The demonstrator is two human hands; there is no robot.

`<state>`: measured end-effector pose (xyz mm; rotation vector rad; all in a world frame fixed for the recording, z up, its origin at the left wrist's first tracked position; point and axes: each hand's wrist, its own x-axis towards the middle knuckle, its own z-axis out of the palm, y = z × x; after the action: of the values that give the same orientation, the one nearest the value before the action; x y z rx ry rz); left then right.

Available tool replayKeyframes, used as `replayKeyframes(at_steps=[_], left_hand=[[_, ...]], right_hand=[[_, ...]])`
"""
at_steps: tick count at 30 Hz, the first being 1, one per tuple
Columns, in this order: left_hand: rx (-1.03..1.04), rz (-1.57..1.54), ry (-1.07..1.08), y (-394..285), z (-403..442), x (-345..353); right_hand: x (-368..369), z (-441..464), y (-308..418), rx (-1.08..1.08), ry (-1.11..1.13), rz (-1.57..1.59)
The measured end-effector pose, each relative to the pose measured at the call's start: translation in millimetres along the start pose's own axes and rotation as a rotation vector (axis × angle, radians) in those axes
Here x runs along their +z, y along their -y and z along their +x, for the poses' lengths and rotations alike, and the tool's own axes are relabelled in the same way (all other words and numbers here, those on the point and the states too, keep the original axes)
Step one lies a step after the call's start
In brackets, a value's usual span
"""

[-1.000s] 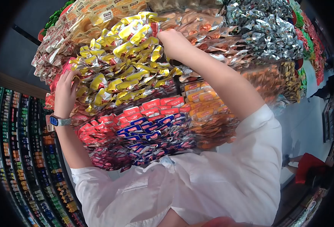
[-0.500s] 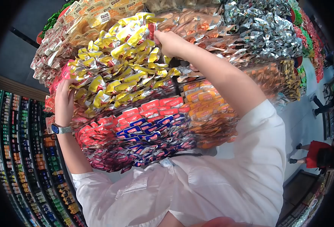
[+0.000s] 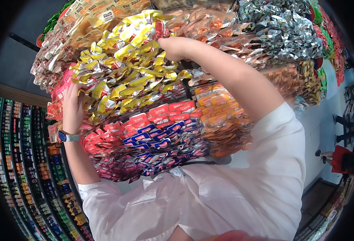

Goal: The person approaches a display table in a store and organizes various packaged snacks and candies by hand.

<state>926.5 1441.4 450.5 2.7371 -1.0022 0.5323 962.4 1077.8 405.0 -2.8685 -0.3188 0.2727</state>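
Note:
Shiny yellow snack packets (image 3: 132,54) lie heaped in overlapping rows, some with red and white printing. My right hand (image 3: 173,48) is closed at the upper right of this heap, its fingertips pinched against a yellow packet and partly hidden. At the heap's left edge rests my left hand (image 3: 73,105), fingers stretched out along the packets, with a pink packet (image 3: 63,86) beside it. A smartwatch (image 3: 66,136) is on my left wrist. Red-topped packets (image 3: 161,112) and blue packets (image 3: 149,136) hang or lie nearer to my body.
Orange packets (image 3: 215,102) are right of the red ones. Silver packets (image 3: 281,24) and brownish packets (image 3: 213,28) fill the far side, cream packets (image 3: 100,14) the far left. Shelves of bottles or cans (image 3: 32,160) stand left. A person in red (image 3: 340,160) is at the right.
My right hand has shifted slightly left and down over the yellow packets. My left hand has moved a little right. The person in red has moved further towards the right edge.

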Motion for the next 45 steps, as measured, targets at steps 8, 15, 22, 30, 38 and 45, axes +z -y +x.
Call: replayKeyframes(at_steps=[8, 15, 22, 30, 38, 45], left_hand=[[-0.024, -0.11, 0.005, 12, 4, 6], [-0.024, -0.072, -0.026, 6, -3, 4], [-0.018, -0.103, -0.023, 8, -2, 5], [-0.028, -0.107, 0.005, 7, -6, 1], [-0.002, 0.077, -0.055, -12, -6, -12], [-0.043, 0.036, 0.039, -12, -3, -13]], right_hand=[[1, 1, -13, -0.002, 0.055, 0.203], [16, 2, -8, 0.073, -0.093, 0.187], [35, 19, -17, 0.044, -0.091, -0.004], [15, 7, -14, 0.095, 0.09, 0.253], [-5, -50, -14, -0.051, -0.257, 0.189], [-19, -82, -19, -0.084, -0.553, 0.386]])
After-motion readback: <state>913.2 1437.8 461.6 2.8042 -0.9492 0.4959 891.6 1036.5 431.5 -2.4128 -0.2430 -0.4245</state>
